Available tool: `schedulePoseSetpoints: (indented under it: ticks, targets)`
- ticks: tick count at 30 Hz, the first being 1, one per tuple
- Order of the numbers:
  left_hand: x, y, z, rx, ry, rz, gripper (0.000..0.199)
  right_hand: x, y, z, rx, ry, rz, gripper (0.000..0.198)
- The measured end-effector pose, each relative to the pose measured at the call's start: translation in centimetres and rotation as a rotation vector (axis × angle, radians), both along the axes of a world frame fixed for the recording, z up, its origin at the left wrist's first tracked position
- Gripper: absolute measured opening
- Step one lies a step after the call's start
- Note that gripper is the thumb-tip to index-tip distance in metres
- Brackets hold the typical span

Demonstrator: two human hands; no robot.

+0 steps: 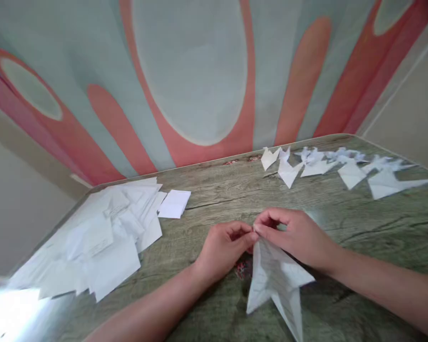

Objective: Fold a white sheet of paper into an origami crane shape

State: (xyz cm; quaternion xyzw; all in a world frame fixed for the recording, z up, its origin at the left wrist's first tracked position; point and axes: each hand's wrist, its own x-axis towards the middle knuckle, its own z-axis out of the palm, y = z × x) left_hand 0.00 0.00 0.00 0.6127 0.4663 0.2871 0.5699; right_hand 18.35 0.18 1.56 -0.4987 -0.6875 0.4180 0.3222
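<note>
A partly folded white paper (280, 280) with faint lines hangs between my hands, its pointed flaps spreading toward me. My left hand (228, 244) pinches the narrow top tip from the left. From the right, my right hand (296, 232) grips the same tip between thumb and fingers. The fingertips of both hands nearly meet there, and the exact fold under them is hidden. Below the tip, the paper's flaps stand apart, one pointing right and others toward the near edge.
Loose white paper sheets (117, 256) lie heaped at the left, beside a small stack of square papers (174, 203). Several folded paper birds (349, 173) stand along the back right of the wood-grain table (207, 190). A patterned wall (189, 71) rises behind.
</note>
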Motion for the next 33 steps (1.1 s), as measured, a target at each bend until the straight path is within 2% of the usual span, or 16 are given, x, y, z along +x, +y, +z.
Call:
schedulePoseSetpoints:
  ticks: [10, 17, 33]
  targets:
    - [0.2, -0.1, 1.0, -0.033, 0.046, -0.021, 0.020, 0.1, -0.1, -0.3, -0.015, 0.006, 0.043, 0.011]
    - [-0.2, 0.2, 0.5, -0.125, -0.012, -0.062, 0.024, 0.2, -0.1, -0.3, -0.073, 0.027, 0.071, 0.013]
    - [-0.6, 0.5, 0.8, -0.021, 0.087, -0.139, 0.026, 0.4, 0.1, -0.2, -0.078, 0.020, 0.121, 0.014]
